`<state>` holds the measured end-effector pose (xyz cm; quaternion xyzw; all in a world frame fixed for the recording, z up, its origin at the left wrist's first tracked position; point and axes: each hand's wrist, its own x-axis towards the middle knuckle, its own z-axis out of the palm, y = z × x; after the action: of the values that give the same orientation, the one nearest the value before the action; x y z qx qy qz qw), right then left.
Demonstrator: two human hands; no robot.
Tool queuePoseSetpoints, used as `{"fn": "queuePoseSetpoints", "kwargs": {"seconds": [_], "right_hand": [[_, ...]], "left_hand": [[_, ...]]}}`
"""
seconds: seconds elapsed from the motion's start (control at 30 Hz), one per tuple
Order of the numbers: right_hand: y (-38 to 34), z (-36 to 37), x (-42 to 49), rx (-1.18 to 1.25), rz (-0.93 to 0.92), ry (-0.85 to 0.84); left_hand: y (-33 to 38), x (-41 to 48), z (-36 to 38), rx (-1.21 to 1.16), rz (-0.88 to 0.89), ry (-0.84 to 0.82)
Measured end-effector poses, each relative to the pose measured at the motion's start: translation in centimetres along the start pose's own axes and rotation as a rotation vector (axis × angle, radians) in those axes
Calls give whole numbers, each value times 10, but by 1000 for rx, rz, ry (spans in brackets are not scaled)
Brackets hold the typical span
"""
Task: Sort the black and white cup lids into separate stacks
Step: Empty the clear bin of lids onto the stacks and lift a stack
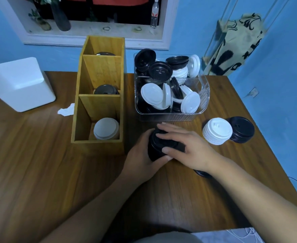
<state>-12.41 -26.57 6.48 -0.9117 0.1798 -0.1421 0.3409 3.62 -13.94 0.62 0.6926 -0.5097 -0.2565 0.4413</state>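
Observation:
A stack of black lids (157, 146) stands on the wooden table (39, 172) in front of me. My left hand (140, 158) grips its side from the left. My right hand (182, 146) lies on top with straight fingers and its thumb against the stack's near side. A clear bin (203, 100) behind holds several mixed black and white lids. To the right stand a white lid stack (217, 131) and a black lid stack (243, 129). A single black lid (201, 173) peeks out under my right wrist.
A wooden three-compartment box (98, 100) stands left of the bin, with white lids (106, 128) in the near compartment and dark lids in the two behind. A white foam box (21, 83) and crumpled tissue (67, 110) lie at the left. The table's edge runs along the right.

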Motion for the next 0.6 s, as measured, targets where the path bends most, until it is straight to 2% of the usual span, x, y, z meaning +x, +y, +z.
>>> {"fn": "queuePoseSetpoints", "kwargs": {"seconds": [0.13, 0.23, 0.33, 0.4, 0.43, 0.5, 0.6], "right_hand": [[0, 4, -1, -39, 5, -5], [-3, -4, -10, 103, 72, 13], [0, -13, -43, 200, 174, 321], [9, -14, -73, 91, 290, 512], [14, -14, -87, -2, 354, 545], [23, -9, -109, -159, 461, 485], [32, 3, -122, -223, 469, 322]], "left_hand": [[5, -1, -2, -33, 40, -34], [6, -1, -1, -17, 52, -29], [4, 1, -1, 19, 29, -20], [3, 1, 0, 23, 40, -19], [2, 2, 0, 24, 47, -21], [2, 2, 0, 27, 56, -24], [2, 2, 0, 33, 58, -21]]}}
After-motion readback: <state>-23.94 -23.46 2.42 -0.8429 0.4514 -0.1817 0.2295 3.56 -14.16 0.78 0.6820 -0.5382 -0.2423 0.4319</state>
